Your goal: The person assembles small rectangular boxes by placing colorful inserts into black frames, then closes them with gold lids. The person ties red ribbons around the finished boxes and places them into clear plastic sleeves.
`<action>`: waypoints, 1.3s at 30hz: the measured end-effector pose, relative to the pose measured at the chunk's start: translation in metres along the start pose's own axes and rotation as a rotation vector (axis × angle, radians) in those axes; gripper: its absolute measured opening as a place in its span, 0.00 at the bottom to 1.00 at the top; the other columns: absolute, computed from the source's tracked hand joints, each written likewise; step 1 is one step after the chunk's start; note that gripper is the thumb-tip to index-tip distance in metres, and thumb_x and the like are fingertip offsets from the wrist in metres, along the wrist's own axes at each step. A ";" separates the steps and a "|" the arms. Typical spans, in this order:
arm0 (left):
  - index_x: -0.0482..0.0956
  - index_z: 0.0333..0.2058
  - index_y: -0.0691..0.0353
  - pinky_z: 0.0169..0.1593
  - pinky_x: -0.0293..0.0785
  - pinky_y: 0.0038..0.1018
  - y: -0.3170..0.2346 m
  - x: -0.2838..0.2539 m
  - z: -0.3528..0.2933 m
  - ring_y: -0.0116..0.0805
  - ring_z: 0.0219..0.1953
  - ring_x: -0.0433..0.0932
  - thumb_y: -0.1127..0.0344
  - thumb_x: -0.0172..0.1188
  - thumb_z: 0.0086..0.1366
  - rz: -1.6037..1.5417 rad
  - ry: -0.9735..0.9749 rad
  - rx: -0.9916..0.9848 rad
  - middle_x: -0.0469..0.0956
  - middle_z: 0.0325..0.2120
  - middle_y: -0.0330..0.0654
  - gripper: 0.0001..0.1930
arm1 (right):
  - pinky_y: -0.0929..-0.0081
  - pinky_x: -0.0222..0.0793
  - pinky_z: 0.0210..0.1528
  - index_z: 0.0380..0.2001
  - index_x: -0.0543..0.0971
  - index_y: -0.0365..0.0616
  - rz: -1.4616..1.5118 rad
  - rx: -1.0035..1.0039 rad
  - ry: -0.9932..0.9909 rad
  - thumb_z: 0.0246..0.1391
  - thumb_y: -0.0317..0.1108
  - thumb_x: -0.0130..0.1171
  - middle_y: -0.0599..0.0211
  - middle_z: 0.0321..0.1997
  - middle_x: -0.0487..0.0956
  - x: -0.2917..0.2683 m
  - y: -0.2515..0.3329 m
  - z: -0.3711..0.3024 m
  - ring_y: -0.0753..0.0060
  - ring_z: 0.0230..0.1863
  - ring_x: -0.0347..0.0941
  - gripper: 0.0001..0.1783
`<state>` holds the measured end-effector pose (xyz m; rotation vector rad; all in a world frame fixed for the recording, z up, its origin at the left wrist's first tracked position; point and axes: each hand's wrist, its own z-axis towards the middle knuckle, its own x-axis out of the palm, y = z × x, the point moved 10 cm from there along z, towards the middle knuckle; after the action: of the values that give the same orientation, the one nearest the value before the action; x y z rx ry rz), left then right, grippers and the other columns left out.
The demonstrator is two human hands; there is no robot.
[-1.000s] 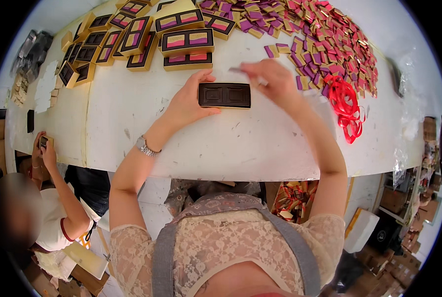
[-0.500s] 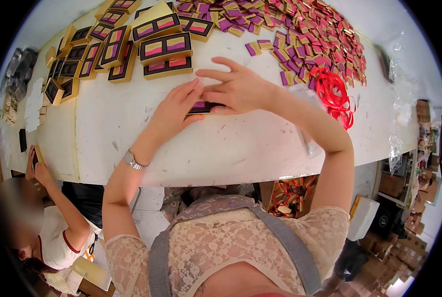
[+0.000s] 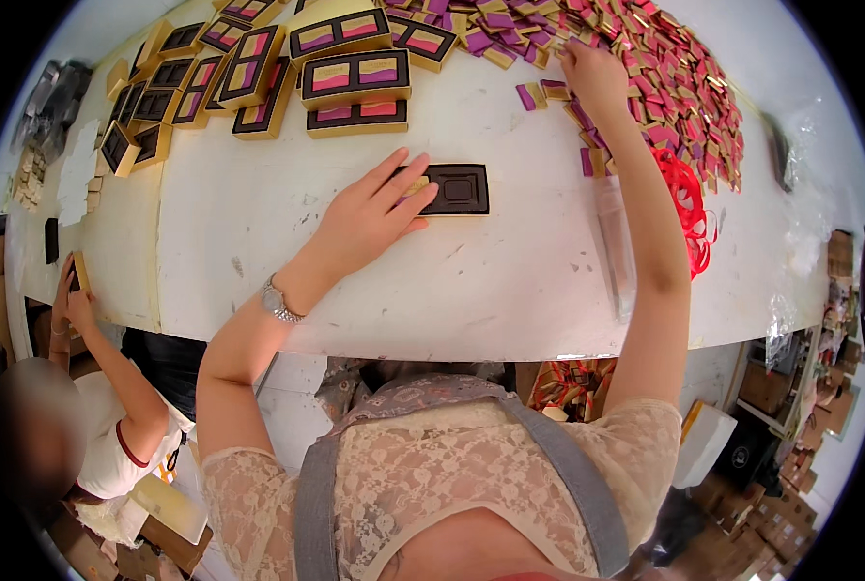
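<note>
A flat dark brown tray box with gold edges lies on the white table. My left hand rests flat on its left end with the fingers spread. My right hand reaches far across to a heap of small pink, purple and gold packets, its fingers down among them. Whether it grips a packet is hidden.
Filled gold boxes with pink and purple inserts are stacked at the back, with more boxes to the left. Red ribbon loops lie at the right. Another person sits low at the left table edge.
My right hand has left the dark tray box and stretched up to the packet heap. My left hand has stayed on the box, which has both compartments uncovered now.
</note>
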<state>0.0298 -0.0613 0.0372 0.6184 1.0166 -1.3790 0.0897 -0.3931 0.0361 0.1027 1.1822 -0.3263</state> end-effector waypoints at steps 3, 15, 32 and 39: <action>0.78 0.47 0.57 0.54 0.75 0.30 -0.005 0.003 0.001 0.43 0.61 0.67 0.61 0.69 0.50 0.019 -0.002 0.032 0.69 0.58 0.41 0.24 | 0.66 0.76 0.42 0.36 0.83 0.49 0.550 -0.328 -0.038 0.51 0.27 0.58 0.63 0.39 0.83 -0.041 0.065 -0.061 0.61 0.40 0.79 0.10; 0.78 0.51 0.54 0.55 0.73 0.32 0.015 -0.010 -0.002 0.45 0.59 0.68 0.67 0.69 0.53 -0.273 -0.053 -0.135 0.69 0.56 0.43 0.24 | 0.64 0.74 0.33 0.29 0.78 0.43 0.145 0.170 0.034 0.49 0.38 0.63 0.64 0.36 0.78 -0.042 0.104 -0.077 0.57 0.33 0.77 0.09; 0.81 0.45 0.57 0.47 0.74 0.27 0.084 -0.056 0.008 0.35 0.43 0.79 0.63 0.67 0.56 -0.600 0.262 -0.474 0.80 0.43 0.41 0.18 | 0.57 0.67 0.56 0.47 0.77 0.36 0.448 -0.705 -0.044 0.47 0.31 0.64 0.53 0.52 0.77 -0.104 0.222 -0.161 0.52 0.56 0.70 0.21; 0.72 0.57 0.43 0.61 0.59 0.52 0.371 -0.222 -0.184 0.59 0.67 0.51 0.35 0.54 0.59 0.936 -0.179 -1.264 0.55 0.65 0.57 0.31 | 0.61 0.70 0.54 0.44 0.78 0.43 0.824 -0.521 -0.043 0.45 0.30 0.67 0.57 0.57 0.74 -0.101 0.227 -0.129 0.53 0.57 0.70 0.19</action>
<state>0.3726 0.2590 0.0688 -0.0473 1.0197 0.1392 0.0092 -0.1260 0.0587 0.1167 1.0533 0.6977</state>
